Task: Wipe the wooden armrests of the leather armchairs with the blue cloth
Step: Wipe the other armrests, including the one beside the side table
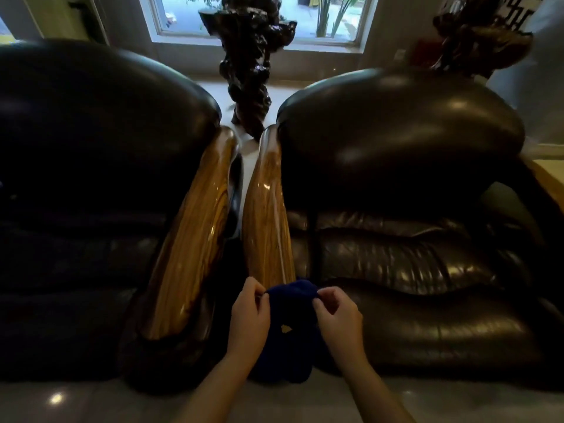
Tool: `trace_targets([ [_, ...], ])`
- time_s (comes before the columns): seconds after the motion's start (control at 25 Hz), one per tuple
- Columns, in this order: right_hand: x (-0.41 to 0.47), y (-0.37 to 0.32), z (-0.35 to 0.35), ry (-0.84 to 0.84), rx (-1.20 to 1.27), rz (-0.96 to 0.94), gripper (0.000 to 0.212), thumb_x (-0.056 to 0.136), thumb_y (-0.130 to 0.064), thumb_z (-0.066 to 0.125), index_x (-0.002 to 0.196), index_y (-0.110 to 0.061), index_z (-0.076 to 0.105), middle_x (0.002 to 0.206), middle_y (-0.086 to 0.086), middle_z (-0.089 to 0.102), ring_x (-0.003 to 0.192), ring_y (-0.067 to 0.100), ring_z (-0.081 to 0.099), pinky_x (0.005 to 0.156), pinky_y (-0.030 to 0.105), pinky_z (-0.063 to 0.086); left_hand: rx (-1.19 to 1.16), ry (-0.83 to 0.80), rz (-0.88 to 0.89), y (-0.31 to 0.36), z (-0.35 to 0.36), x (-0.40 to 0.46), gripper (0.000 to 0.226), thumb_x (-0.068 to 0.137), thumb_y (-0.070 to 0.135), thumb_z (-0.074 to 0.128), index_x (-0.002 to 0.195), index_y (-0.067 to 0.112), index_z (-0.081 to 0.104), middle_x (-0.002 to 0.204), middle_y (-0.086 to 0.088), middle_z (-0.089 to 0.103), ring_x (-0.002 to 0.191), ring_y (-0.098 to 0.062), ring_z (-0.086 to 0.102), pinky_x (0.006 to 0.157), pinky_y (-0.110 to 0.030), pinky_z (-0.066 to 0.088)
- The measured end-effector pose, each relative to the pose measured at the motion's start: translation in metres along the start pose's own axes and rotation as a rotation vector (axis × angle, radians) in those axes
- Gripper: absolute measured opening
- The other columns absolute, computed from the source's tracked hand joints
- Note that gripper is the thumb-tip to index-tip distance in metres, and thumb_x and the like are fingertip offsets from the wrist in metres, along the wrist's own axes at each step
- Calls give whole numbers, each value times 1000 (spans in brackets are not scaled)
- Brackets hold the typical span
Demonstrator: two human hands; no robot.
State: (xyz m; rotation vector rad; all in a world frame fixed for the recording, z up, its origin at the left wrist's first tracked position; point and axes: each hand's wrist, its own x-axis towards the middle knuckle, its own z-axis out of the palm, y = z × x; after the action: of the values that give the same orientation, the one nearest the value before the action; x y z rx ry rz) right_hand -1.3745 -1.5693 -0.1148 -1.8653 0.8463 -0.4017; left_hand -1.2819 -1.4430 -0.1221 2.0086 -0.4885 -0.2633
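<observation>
Two dark leather armchairs stand side by side, the left armchair [91, 178] and the right armchair [406, 193]. Between them run two glossy wooden armrests, the left one [195, 227] and the right one [267, 221]. A dark blue cloth [291, 328] hangs bunched over the near end of the right armrest. My left hand [248, 315] pinches the cloth's upper left edge. My right hand [337, 315] pinches its upper right edge. The cloth hides the front tip of that armrest.
A dark carved wooden sculpture [248, 71] stands behind the gap between the chairs, in front of a window [259, 16]. A shiny pale floor [91, 401] lies in front. A wooden surface [549, 178] shows at the far right.
</observation>
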Motion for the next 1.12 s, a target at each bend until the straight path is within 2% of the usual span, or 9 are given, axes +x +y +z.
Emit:
trace_targets([
  [0.36,57,109,67,4,44,91,13,86,-12,59,83,-25,59,80,-10,62,72,-2,58,54,8,45,-23,79,-102,-100,69,40,11,89,12,50,82,20,47,77,5,53,66,-2,53,58,-12,46],
  [0.56,66,140,91,101,-50,-1,19,87,-14,57,100,-28,55,101,-7,59,92,1,56,75,12,43,-17,132,-46,-129,88,46,11,89,15,50,89,25,50,86,9,57,79,2,56,67,-15,47],
  [0.64,61,153,104,154,-165,-83,32,90,-16,52,121,-24,50,124,-5,52,115,5,48,91,15,40,44,183,-2,-141,93,41,20,90,17,47,106,27,51,107,12,57,99,0,55,83,-15,46],
  [0.72,53,167,117,136,-343,-210,46,95,-22,40,140,-20,30,148,-1,30,138,11,22,111,29,24,168,199,87,-155,100,29,42,92,18,38,133,28,35,139,10,40,131,-2,33,104,-12,29],
  [0.8,47,180,127,44,-478,-290,51,96,-33,24,143,-24,9,155,-1,8,144,12,0,116,33,8,342,118,204,-168,109,17,51,93,18,29,141,24,14,152,5,18,141,-6,9,115,-25,17],
  [0.84,47,186,131,3,-510,-309,53,94,-36,18,143,-24,3,155,-2,1,144,11,-5,118,33,3,438,75,259,-175,114,14,53,91,17,28,141,21,11,151,1,16,142,-10,9,115,-34,17],
  [0.92,52,199,140,-34,-525,-323,55,92,-37,15,142,-21,-2,154,-3,-5,144,11,-7,119,32,-1,560,30,323,-187,128,14,55,88,17,29,140,15,10,148,-4,19,139,-17,17,116,-39,16],
  [1.04,67,211,151,6,-517,-320,59,90,-34,21,143,-16,1,154,1,2,144,14,-5,117,33,6,527,26,302,-199,144,28,54,91,25,27,140,15,7,149,-3,17,140,-11,6,114,-32,-4],
  [1.12,73,212,155,51,-540,-339,61,90,-34,26,143,-13,4,154,5,8,143,16,-2,116,33,7,473,59,274,-204,149,35,53,92,30,24,141,18,6,150,-2,17,140,-9,3,114,-32,-1],
])
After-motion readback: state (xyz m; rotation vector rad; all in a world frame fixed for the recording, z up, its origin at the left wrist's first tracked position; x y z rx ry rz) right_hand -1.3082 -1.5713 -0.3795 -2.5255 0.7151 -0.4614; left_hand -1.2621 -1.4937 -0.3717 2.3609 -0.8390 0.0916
